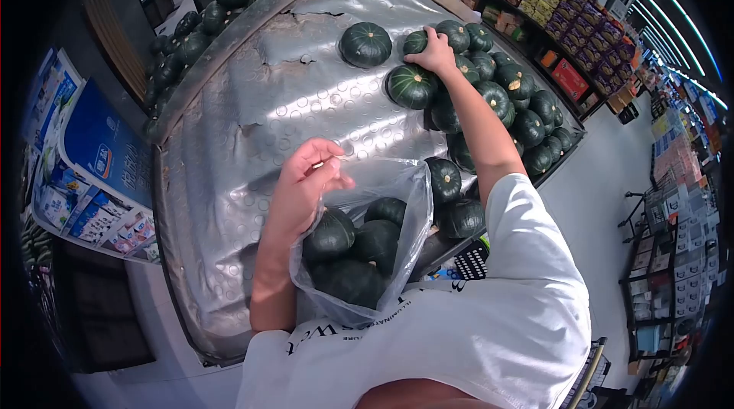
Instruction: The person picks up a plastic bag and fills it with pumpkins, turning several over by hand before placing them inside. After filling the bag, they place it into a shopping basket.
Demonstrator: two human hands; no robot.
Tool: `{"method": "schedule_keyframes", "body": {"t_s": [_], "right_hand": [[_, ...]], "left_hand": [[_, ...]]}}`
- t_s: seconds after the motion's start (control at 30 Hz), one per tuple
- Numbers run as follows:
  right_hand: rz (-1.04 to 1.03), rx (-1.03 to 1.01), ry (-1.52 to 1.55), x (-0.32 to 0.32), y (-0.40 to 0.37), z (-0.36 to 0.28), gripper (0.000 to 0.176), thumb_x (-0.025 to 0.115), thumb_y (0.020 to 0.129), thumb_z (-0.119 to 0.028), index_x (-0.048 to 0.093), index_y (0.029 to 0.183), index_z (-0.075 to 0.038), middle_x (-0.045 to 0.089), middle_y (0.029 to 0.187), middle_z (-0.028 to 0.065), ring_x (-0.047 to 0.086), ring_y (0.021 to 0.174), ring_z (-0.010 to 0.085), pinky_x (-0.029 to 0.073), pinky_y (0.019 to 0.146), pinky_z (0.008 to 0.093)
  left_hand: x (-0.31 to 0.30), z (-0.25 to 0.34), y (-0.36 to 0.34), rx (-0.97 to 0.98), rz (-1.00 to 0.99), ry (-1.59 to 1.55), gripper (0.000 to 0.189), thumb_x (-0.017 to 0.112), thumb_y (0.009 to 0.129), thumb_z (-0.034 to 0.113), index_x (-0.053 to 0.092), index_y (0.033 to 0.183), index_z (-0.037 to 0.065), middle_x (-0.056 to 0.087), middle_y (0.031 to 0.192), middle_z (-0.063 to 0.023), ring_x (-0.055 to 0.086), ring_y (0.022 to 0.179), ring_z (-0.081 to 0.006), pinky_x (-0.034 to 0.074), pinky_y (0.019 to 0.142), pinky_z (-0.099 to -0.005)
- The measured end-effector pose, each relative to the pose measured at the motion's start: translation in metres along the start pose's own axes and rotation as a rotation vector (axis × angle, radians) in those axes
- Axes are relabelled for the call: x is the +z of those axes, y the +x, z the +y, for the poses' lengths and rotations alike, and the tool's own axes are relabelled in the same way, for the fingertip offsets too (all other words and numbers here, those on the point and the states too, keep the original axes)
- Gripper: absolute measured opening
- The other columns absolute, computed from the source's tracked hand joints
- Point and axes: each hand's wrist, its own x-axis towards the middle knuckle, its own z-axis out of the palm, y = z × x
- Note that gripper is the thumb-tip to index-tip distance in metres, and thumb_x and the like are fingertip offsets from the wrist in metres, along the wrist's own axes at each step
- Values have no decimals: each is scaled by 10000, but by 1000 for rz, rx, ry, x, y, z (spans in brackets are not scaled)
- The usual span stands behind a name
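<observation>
Head view: our right hand [434, 51], top centre, has its fingers curled over a small green squash [414, 41] at the edge of the squash pile [512, 99] on the silver-lined bench [260, 103]. Our left hand [304, 183], mid-frame, pinches the rim of a clear plastic bag [405, 187] w/ several bagged squashes [353, 248] inside. We'd judge a full-palm grip best, as the rind looks smooth & heavy. The bag mouth wants holding wide, w/ support below, since thin film may tear.
</observation>
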Motion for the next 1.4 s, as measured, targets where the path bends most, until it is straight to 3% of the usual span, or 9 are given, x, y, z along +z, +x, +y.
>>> {"method": "schedule_keyframes", "body": {"t_s": [0.27, 0.43, 0.57, 0.67, 0.87, 1.0, 1.13, 1.17, 1.4], "right_hand": [[382, -166, 385, -8, -19, 4, 780, 766, 668, -351, 388, 1295, -83, 470, 1236, 207, 541, 1081, 352, 456, 907, 460], [-438, 20, 2009, -66, -100, -31, 633, 482, 856, -460, 384, 1310, -30, 477, 1267, 223, 538, 1105, 393, 493, 898, 503], [-987, -1, 2414, -81, -169, -45, 737, 454, 855, -520, 303, 1400, -47, 346, 1357, 335, 481, 1121, 527, 502, 897, 527], [-933, 56, 2248, -103, -210, -72, 719, 448, 872, -517, 317, 1383, -29, 374, 1353, 297, 497, 1112, 510, 499, 883, 551], [-1023, 18, 2060, -108, -265, -88, 572, 473, 914, -368, 338, 1362, -40, 454, 1317, 192, 547, 1132, 280, 526, 854, 419], [-696, -90, 1549, -113, -299, -116, 663, 492, 888, -390, 254, 1416, -68, 424, 1324, 115, 481, 1184, 240, 441, 946, 367], [-569, -137, 1461, -104, -303, -118, 643, 503, 900, -296, 219, 1432, -73, 414, 1325, 130, 441, 1216, 237, 404, 983, 376], [-559, -390, 1282, -98, -297, -108, 728, 602, 854, -214, 196, 1442, -79, 401, 1339, 143, 421, 1238, 248, 389, 1000, 386], [-403, -746, 420, -114, -291, -85, 949, 705, 633, -32, 211, 1441, -87, 335, 1398, 239, 376, 1275, 388, 355, 1020, 433]], "left_hand": [[4, 1, -1, -13, -68, 78, 250, 476, 931, 66, 460, 1178, 29, 518, 974, -62, 524, 722, -125, 467, 726, -296], [8, 0, 0, -46, 9, -37, 360, 433, 976, 170, 374, 1310, 49, 487, 1163, -129, 565, 893, -187, 481, 782, -349], [20, 7, -5, 20, 14, 20, 493, 379, 992, 252, 201, 1424, 93, 335, 1360, -180, 547, 1069, -276, 480, 845, -404], [28, 9, -13, 103, -45, 96, 597, 373, 987, 304, 65, 1464, 121, 195, 1458, -184, 522, 1138, -328, 468, 890, -432], [24, -1, -20, 151, -170, -322, 725, 504, 924, 376, 84, 1452, 113, 268, 1424, -147, 447, 1221, -288, 485, 887, -492], [32, -10, -33, 197, 13, -328, 632, 477, 931, 433, 223, 1397, 90, 381, 1340, -123, 436, 1237, -235, 506, 869, -443], [38, -2, -37, 91, 127, -388, 497, 452, 949, 421, 345, 1283, 70, 475, 1217, -117, 526, 1133, -216, 538, 800, -361], [36, -4, -35, 72, 129, -412, 473, 446, 954, 408, 354, 1270, 68, 490, 1194, -117, 539, 1116, -214, 540, 790, -350], [39, -21, -38, 263, 295, -122, 355, 514, 940, 266, 460, 1203, 34, 530, 1108, -73, 536, 957, -126, 449, 859, -278]]}}
